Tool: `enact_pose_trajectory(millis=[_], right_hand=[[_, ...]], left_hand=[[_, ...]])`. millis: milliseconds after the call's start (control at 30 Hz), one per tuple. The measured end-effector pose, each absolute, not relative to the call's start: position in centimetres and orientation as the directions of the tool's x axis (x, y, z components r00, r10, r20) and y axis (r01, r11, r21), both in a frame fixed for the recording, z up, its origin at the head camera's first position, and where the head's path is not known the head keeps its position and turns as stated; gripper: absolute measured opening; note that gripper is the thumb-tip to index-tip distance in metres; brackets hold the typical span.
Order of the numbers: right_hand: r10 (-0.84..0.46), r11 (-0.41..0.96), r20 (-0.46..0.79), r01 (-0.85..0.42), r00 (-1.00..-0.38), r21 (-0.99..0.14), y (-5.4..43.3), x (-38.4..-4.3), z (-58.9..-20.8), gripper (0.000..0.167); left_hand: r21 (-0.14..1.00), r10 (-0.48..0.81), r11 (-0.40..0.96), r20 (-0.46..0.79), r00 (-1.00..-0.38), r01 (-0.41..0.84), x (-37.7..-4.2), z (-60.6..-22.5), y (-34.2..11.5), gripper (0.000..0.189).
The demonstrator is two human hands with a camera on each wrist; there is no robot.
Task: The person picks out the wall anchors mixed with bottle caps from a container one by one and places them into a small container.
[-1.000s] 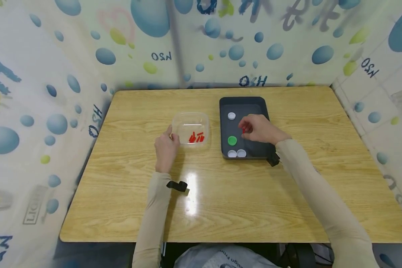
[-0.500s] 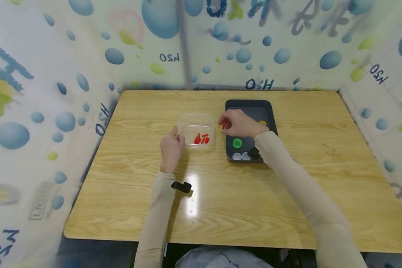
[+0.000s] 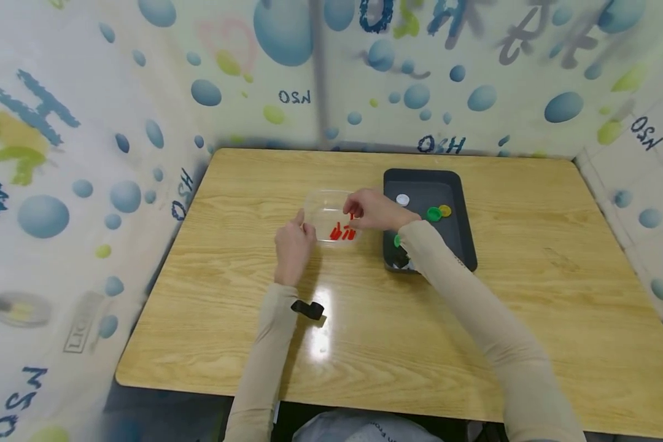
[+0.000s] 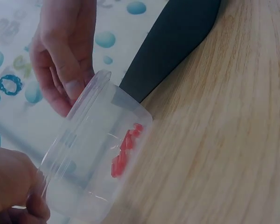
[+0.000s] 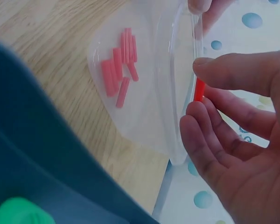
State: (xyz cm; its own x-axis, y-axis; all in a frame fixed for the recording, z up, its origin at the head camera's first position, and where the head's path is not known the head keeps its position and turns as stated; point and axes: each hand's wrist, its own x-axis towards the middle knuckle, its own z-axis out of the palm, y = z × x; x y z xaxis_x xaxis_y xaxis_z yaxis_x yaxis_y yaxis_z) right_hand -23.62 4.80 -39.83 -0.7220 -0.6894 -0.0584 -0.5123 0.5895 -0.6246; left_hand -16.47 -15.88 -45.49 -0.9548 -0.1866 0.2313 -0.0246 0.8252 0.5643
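Note:
My left hand [image 3: 294, 248] grips the near-left rim of a clear plastic container [image 3: 319, 212], which stands on the table. Several short red sticks [image 5: 114, 72] lie on the container's bottom. Between thumb and fingers, my right hand [image 3: 377, 210] pinches another red stick [image 5: 199, 90] at the container's right rim, above the loose ones. In the left wrist view, my right hand [image 4: 67, 56] is right behind the container's upper edge. Its held stick is hidden there.
Right of the container stands a dark tray [image 3: 420, 183] holding a white cap [image 3: 403, 200], a green cap [image 3: 433, 214] and a yellow cap [image 3: 444, 211]. My right forearm crosses the tray and partly hides other caps at its front. A patterned sheet hangs behind the wooden table [image 3: 243, 202].
My right hand has carried the red stick left from over the tray to the container's rim. My left hand keeps its grip on the container. The head view has shifted slightly.

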Motion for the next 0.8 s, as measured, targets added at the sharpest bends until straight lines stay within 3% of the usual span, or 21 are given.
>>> enact_pose_trajectory(millis=[533,800], right_hand=[[-0.685,0.594,-0.084,-0.489,-0.723,-0.639,3.9,-23.7,-40.5,0.031],[-0.65,0.573,-0.043,-0.453,-0.758,-0.683,5.2,-23.6,-40.3,0.032]], left_hand=[[0.561,-0.159,0.827,0.259,-0.953,0.015,-16.6,-45.7,-15.3,0.044],[0.541,-0.141,0.84,0.3,-0.943,0.047,-16.7,-45.3,-15.5,0.042]])
